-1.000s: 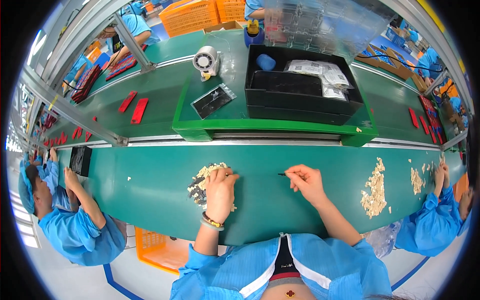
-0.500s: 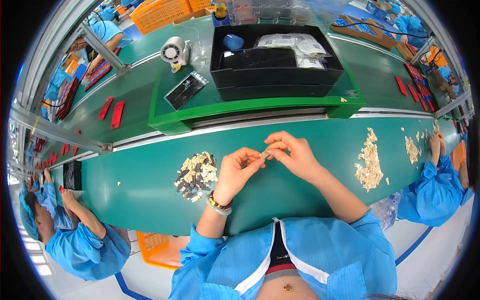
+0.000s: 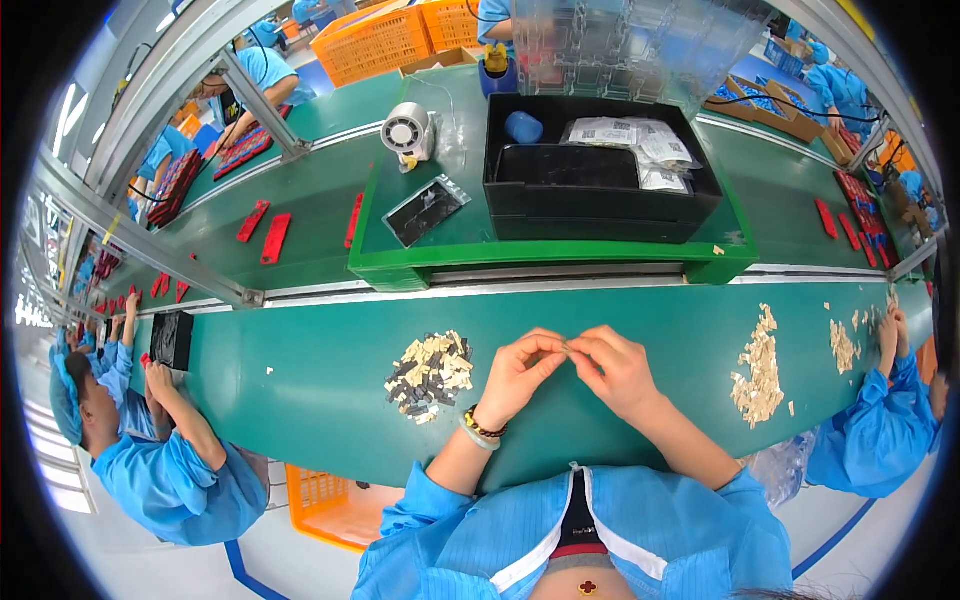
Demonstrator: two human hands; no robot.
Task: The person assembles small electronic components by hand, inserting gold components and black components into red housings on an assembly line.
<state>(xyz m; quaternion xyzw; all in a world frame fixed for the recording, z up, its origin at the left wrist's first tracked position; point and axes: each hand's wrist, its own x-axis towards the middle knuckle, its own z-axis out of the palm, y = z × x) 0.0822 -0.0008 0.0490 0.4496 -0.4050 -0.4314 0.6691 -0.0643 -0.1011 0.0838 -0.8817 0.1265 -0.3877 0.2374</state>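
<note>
My left hand (image 3: 524,376) and my right hand (image 3: 618,376) meet fingertip to fingertip above the green tabletop (image 3: 330,400). Both are closed in a pinch around one small flat beige piece, of which only a thin edge shows between the fingers. A bead bracelet and a pale bangle circle my left wrist. Left of that hand lies a loose heap of small beige and black pieces (image 3: 430,375). Farther off, to the right of my right hand, is a long heap of small beige pieces (image 3: 759,372).
Beyond the hands, a green raised shelf (image 3: 400,272) carries a black tray (image 3: 590,215) with packets, a small white fan (image 3: 405,132) and a bagged dark flat item (image 3: 427,210). Red parts (image 3: 277,238) lie on the belt behind. Co-workers in blue sit at both sides. An orange basket (image 3: 325,510) stands below.
The whole view has shifted, so the scene sits lower and farther right. My fingertips have drawn closer together, and the beige piece is now mostly hidden between them.
</note>
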